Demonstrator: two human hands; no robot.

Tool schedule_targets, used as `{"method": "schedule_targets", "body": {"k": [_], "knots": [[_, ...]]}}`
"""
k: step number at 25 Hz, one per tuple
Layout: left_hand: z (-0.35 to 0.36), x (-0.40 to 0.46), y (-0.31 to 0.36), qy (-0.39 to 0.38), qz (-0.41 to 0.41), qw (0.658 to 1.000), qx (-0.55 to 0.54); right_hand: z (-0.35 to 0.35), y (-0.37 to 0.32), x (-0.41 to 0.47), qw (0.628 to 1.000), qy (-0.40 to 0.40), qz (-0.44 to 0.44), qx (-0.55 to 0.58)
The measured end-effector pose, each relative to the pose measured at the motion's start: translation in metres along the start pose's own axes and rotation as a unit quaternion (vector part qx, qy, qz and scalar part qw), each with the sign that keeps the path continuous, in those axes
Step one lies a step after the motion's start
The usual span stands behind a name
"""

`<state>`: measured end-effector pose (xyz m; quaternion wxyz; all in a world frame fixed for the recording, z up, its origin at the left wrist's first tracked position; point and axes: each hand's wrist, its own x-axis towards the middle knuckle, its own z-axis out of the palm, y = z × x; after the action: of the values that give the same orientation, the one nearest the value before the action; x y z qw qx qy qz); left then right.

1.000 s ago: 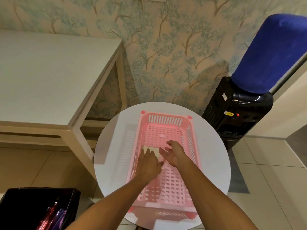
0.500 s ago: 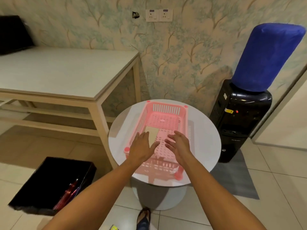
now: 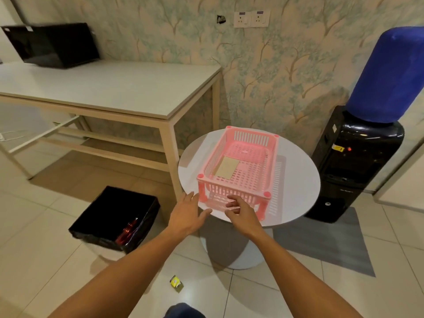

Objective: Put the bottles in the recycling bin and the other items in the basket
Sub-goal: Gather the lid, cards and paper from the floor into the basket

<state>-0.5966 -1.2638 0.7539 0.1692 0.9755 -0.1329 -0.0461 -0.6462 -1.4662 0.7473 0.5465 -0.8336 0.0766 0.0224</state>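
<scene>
At centre frame, a pink basket point(image 3: 241, 166) sits on the round white surface point(image 3: 296, 180), a tan card point(image 3: 226, 167) lying flat inside. Lower left, the black recycling bin point(image 3: 107, 216) holds red bottles point(image 3: 127, 230). Left hand point(image 3: 187, 215) is spread, relaxed; right hand point(image 3: 239, 212) loosely curled, holding nothing.

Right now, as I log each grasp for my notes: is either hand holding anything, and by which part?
Nothing is held. The left hand is open with fingers spread, the right hand loosely curled and empty, both near the pink basket.

Head view, forward-down, standing height
</scene>
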Motion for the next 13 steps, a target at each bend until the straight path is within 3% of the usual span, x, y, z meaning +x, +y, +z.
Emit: {"method": "schedule_targets", "body": {"k": [6,13], "knots": [[0.001,-0.054,-0.055,-0.039,0.003,0.999,0.014,0.057,0.024,-0.045,0.995,-0.051,0.074,-0.033],[0.011,-0.091,-0.152,-0.118,0.021,0.993,0.003,0.148,0.029,-0.094,0.984,-0.018,0.165,-0.057]]}}
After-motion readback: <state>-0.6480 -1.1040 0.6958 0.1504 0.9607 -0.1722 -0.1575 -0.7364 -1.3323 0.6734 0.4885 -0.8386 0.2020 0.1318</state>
